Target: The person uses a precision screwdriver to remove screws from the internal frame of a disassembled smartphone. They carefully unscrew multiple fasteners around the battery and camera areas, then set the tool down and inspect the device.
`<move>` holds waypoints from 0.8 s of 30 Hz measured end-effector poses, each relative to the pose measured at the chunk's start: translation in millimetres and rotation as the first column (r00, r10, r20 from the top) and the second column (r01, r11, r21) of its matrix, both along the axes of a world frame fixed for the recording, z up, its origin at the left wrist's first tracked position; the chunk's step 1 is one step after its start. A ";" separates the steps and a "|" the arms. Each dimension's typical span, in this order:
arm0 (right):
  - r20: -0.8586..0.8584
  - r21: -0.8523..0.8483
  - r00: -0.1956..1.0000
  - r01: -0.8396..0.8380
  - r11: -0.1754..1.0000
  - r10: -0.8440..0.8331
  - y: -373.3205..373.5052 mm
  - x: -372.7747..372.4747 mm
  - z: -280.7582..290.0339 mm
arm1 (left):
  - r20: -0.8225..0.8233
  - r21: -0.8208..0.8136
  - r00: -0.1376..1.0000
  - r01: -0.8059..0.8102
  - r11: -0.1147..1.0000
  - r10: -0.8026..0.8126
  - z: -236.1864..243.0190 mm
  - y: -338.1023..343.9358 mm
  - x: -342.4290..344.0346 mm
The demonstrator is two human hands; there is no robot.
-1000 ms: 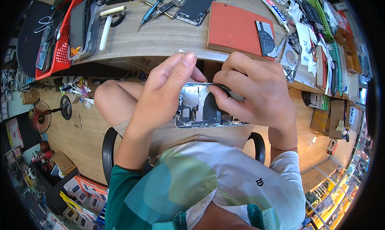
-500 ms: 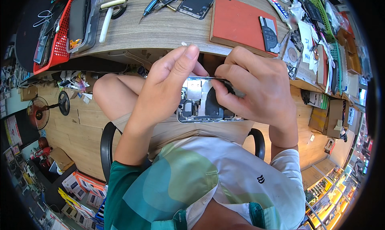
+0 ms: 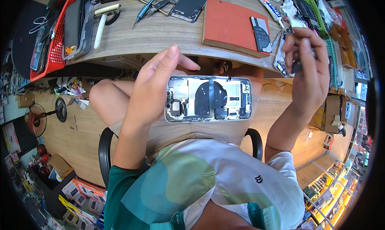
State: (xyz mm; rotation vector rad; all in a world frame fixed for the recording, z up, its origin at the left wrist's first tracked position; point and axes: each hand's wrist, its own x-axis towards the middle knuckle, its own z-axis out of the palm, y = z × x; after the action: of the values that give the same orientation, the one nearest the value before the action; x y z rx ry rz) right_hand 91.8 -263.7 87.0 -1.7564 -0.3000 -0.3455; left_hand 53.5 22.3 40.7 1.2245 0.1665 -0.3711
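My left hand [image 3: 154, 87] grips the left end of an opened phone [image 3: 231, 89], its thumb raised above the far edge. The phone lies level above my lap, inner parts facing up. A round black patch and a dark strip cross its middle. To the right, my right hand [image 3: 309, 65] is lifted off the phone with fingers curled. Something small and dark shows at its fingertips; I cannot make out what it is. Beneath and beside that hand, another opened phone frame [image 3: 279, 59] lies at the desk's edge.
Across the desk [image 3: 168, 39] lie a red-orange block [image 3: 230, 25] carrying a dark flat phone part [image 3: 260, 34], a phone screen [image 3: 190, 5], a blue screwdriver [image 3: 145, 11], a white-handled roller [image 3: 101, 31], a tube [image 3: 268, 7] and a red basket [image 3: 50, 57].
My right hand has left the phone and moved right, toward the desk's right side. The phone's whole inside now shows. My left hand keeps its hold, and the view has shifted slightly.
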 end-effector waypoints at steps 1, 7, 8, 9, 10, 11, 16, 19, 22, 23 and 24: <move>0.015 0.085 1.000 -0.006 0.996 0.005 -4.0 5.0 -1.0 | -0.002 -0.004 1.000 -0.008 1.000 0.008 -1.3 -0.3 1.0; 0.070 0.151 0.970 0.220 0.964 -0.232 -12.3 18.5 -13.6 | -0.038 -0.102 0.997 -0.076 0.992 0.072 -6.2 -5.4 9.6; 0.037 0.219 0.978 0.193 0.956 -0.206 -18.3 19.7 -17.7 | -0.048 -0.121 0.997 -0.068 0.990 0.063 -5.2 -5.6 11.3; 0.001 0.302 0.992 0.121 0.946 -0.127 -28.0 23.4 -24.0 | -0.057 -0.140 0.997 -0.056 0.989 0.048 -4.7 -6.7 13.7; -0.021 0.351 0.992 0.126 0.928 -0.126 -26.9 29.4 -33.9 | -0.064 -0.129 0.996 -0.063 0.990 0.055 -5.2 -7.4 14.4; -0.043 0.399 0.991 0.131 0.908 -0.124 -22.0 34.8 -43.8 | -0.072 -0.119 0.996 -0.070 0.990 0.062 -5.8 -7.9 14.3; -0.093 0.486 0.985 0.172 0.857 -0.145 0.7 36.7 -68.1 | -0.069 -0.106 0.997 -0.041 0.993 0.034 -7.6 -10.6 22.2; -0.056 0.424 0.983 0.181 0.887 -0.174 11.7 38.5 -69.4 | -0.057 -0.039 0.998 -0.026 0.999 0.024 -5.1 -14.1 28.1; -0.039 0.376 0.982 0.186 0.908 -0.185 21.8 41.4 -68.7 | -0.040 -0.013 0.999 -0.011 1.000 0.010 -2.4 -14.6 33.4; -0.025 0.362 0.984 0.173 0.916 -0.176 24.1 42.9 -69.5 | -0.040 -0.015 0.999 -0.020 1.000 0.019 -3.0 -16.5 35.1; -0.012 0.348 0.986 0.157 0.924 -0.164 26.9 44.2 -70.2 | -0.039 -0.017 0.999 -0.031 0.999 0.030 -3.7 -17.4 36.3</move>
State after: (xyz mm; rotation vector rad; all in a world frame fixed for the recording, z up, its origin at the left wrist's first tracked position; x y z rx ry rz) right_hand 136.0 -236.7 16.9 -1.4308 -0.0976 -0.5011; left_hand 89.8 4.9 37.0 1.1961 0.2150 -0.3693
